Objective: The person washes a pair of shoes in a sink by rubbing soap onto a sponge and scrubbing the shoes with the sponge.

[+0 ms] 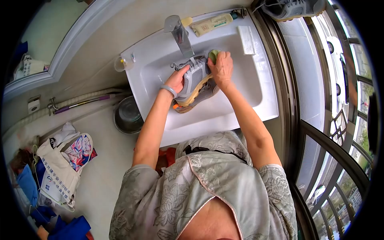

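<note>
Head view: you hold a grey shoe (196, 78) in the white sink (176, 134).
Your left hand (176, 81) grips the shoe, its axis slanting lower left to upper right, toe end unclear; your right hand (221, 69) pinches one green piece (213, 56). A second shoe (206, 94) seems beneath, a third shoe (294, 10) top right. One bag (56, 178) bears Chinese lettering; one tube's (210, 26) label is illegible.

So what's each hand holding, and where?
Left hand: grey shoe, by its upper beside the laces. Right hand: small green object, by its image-right side.
</note>
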A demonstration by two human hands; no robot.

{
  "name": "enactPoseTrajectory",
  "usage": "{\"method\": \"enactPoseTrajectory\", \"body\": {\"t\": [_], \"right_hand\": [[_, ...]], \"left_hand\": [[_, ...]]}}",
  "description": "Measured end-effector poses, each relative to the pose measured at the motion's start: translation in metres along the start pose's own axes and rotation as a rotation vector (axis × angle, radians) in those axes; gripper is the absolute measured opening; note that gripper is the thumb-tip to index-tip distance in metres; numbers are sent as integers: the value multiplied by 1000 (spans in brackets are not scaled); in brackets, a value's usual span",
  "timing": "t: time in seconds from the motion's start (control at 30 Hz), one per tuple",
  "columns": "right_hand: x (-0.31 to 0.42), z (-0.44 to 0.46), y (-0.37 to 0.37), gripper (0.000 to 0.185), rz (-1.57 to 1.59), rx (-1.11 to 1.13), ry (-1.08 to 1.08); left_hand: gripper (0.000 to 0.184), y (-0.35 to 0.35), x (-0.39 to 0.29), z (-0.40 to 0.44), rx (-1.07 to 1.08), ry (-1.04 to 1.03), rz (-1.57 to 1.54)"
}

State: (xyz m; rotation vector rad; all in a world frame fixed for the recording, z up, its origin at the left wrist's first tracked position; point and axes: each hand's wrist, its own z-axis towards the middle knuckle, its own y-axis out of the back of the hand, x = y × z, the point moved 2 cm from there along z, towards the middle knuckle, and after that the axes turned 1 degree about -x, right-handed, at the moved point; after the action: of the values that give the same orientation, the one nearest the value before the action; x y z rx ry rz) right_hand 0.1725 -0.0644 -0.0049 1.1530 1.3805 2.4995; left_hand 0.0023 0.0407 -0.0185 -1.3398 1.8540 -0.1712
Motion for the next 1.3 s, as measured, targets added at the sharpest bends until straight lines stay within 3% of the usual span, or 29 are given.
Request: {"method": "enactPoseTrajectory", "body": {"t": [0.1,0.17,0.27,0.37,0.47,0.53,0.63,0.7,0.73,0.83,0.93,0.97,1.07,1.1,1.2,1.27,1.3], "right_hand": [[1,19,4,36,-59,56,-226],[24,0,-1,39,137,117,-231],[77,-48,-7,46,373,249,-323],[95,-61,-8,45,436,209,-186],[71,-21,-25,40,210,38,-11],[51,14,-24,36,48,61,-189],[43,18,-23,36,16,102,-156],[52,-13,-20,38,176,51,-157],[67,-28,-10,40,235,148,-258],[102,-75,-7,40,377,104,-123],[99,-66,-17,39,369,121,-43],[91,-50,-22,40,252,83,7],[67,5,-26,38,20,-16,29],[59,11,-23,38,19,-21,26],[47,16,-18,36,0,33,97],[44,-11,-14,37,50,-73,-2],[51,-30,-11,37,112,-14,0]], "left_hand": [[38,0,3,1,-37,0,-5],[41,-9,2,0,-14,12,-140],[49,-27,-10,-9,-101,-49,-80],[57,-10,-15,-4,-59,-27,-117],[60,-15,-16,-8,-114,-149,-79],[60,-18,-8,-8,59,-56,-179],[59,-25,-8,-13,-1,-15,-174],[57,-32,-12,-8,-26,-41,-207],[57,-28,-11,-5,-25,-33,-219],[54,-3,-24,5,-153,106,-261],[54,6,-29,1,-331,38,-221],[54,7,-28,-1,-334,39,-217],[46,11,-19,0,5,41,-335],[36,15,-17,3,10,59,-328],[29,22,-8,12,-105,-12,-143],[27,29,-8,17,-105,-9,-170],[27,40,-7,26,-181,-7,-156]]}}
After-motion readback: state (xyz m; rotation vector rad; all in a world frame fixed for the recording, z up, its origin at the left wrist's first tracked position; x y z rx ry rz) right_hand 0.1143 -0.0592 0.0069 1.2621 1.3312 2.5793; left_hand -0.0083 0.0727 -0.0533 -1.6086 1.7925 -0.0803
